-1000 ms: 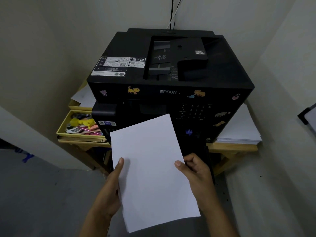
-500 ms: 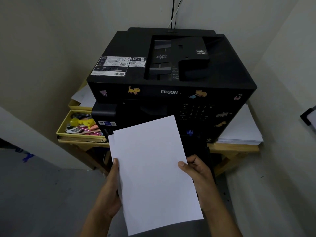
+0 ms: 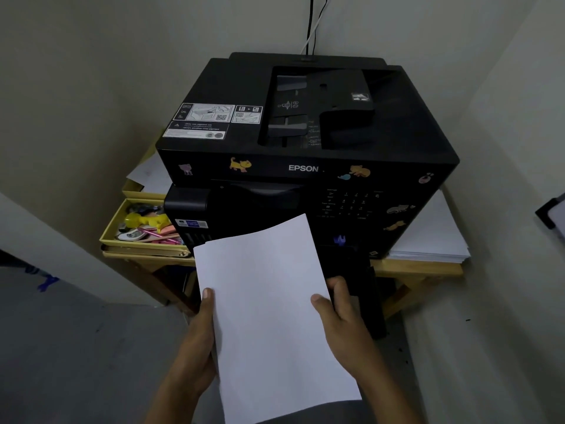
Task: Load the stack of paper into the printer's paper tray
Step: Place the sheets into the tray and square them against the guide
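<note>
A black Epson printer (image 3: 305, 123) with animal stickers stands on a wooden table in a corner. I hold a white stack of paper (image 3: 269, 307) in front of its lower face, tilted slightly to the right. My left hand (image 3: 197, 341) grips the stack's left edge with the thumb on top. My right hand (image 3: 342, 325) grips the right edge, thumb on the sheet. A dark pulled-out paper tray (image 3: 367, 289) juts from the printer's base behind my right hand; the paper hides most of it.
A yellow box (image 3: 110, 237) of stationery sits left of the printer on the wooden table (image 3: 419, 267). Another pile of white sheets (image 3: 434, 237) lies to the printer's right. Walls close in on both sides; cables (image 3: 312, 26) run up behind.
The paper has drifted slightly rightward and its top edge sits a little lower against the printer front. Both hands keep their grip on the edges.
</note>
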Action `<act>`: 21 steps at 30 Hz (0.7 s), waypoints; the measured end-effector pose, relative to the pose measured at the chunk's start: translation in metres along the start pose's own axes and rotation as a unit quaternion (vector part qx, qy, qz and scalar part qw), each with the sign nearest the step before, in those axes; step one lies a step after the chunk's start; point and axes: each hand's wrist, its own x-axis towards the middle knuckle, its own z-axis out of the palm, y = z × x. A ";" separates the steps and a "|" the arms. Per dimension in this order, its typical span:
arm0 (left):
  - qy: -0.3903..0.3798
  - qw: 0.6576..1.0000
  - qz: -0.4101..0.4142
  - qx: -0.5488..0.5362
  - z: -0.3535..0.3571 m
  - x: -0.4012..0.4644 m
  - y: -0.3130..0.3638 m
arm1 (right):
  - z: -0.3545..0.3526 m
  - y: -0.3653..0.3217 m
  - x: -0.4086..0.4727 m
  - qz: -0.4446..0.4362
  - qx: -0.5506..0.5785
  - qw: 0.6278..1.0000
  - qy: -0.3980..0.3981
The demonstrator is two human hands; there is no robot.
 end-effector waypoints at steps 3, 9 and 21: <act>0.006 1.000 0.002 0.006 0.002 0.000 0.004 | 0.001 -0.008 0.000 0.019 -0.003 1.000 -0.024; 0.004 1.000 -0.004 0.008 0.003 -0.002 0.006 | -0.002 -0.002 0.004 0.001 -0.015 1.000 -0.019; 0.043 0.998 0.023 0.049 -0.023 -0.001 0.017 | -0.029 0.018 0.001 0.028 0.018 0.999 0.032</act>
